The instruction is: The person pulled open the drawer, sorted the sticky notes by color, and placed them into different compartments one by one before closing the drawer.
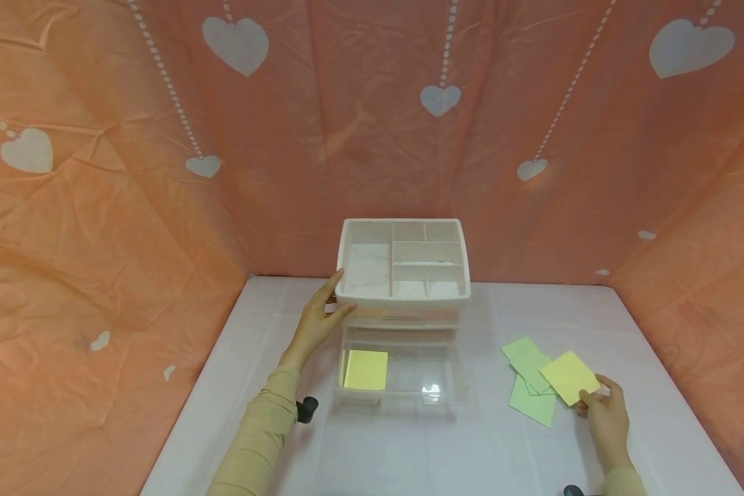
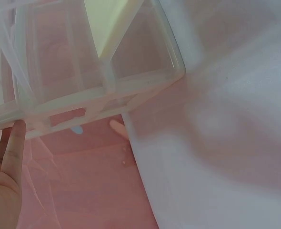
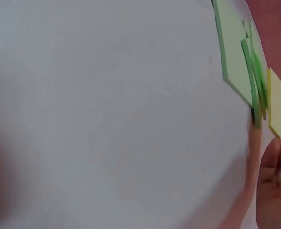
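Observation:
A white desktop drawer organizer (image 1: 403, 301) stands at the table's back, with its clear lower drawer (image 1: 409, 396) pulled out. My left hand (image 1: 316, 324) holds the organizer's front left corner, thumb at the front and fingers along the side. In the left wrist view, fingers (image 2: 13, 152) touch its edge. A yellow sticky note pad (image 1: 368, 370) lies in the left part of the drawer. On the right, my right hand (image 1: 607, 417) pinches another yellow sticky note pad (image 1: 570, 377) by a corner. It overlaps several green sticky note pads (image 1: 532, 403) in the head view.
Divided compartments (image 1: 369, 269) form the organizer's top tray. The white table (image 1: 273, 303) meets an orange, heart-patterned cloth (image 1: 378, 151) at the back and sides. A black wrist-camera part (image 1: 307, 410) sits beside the left sleeve (image 1: 260, 427).

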The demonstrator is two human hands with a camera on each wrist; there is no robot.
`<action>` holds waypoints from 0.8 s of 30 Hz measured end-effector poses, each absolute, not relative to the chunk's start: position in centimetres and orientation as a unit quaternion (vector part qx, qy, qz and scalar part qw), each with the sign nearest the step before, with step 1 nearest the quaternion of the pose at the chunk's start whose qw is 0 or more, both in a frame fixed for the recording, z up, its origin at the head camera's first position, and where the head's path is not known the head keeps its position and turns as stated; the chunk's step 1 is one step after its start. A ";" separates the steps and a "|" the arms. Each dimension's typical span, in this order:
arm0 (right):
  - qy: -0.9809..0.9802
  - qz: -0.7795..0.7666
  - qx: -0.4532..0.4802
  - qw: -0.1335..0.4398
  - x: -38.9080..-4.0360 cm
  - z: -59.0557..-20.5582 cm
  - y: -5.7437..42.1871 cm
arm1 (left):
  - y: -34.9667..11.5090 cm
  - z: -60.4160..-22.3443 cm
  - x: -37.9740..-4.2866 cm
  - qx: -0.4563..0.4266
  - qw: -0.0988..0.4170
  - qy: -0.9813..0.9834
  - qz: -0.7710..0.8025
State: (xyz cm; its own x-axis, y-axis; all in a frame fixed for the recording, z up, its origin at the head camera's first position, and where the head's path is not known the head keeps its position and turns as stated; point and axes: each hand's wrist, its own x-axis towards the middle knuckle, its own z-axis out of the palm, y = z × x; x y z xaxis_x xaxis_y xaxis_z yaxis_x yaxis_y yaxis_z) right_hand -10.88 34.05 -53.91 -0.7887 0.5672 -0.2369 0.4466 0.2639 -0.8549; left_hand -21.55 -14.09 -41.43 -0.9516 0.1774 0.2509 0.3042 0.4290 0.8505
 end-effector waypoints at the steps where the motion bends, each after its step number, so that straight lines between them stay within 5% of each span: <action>1: -0.785 0.526 -0.321 0.061 -10.8 -53.8 34.0 | -14.1 -41.4 -21.5 -0.142 0.061 -0.843 -0.515; 12: -0.741 0.600 -0.291 0.080 -11.1 -51.8 32.8 | -14.1 -41.4 -21.6 -0.136 0.049 -0.846 -0.513; 24: -0.738 0.654 -0.124 0.113 -11.6 -50.6 31.2 | -14.1 -41.5 -21.6 -0.134 0.051 -0.847 -0.512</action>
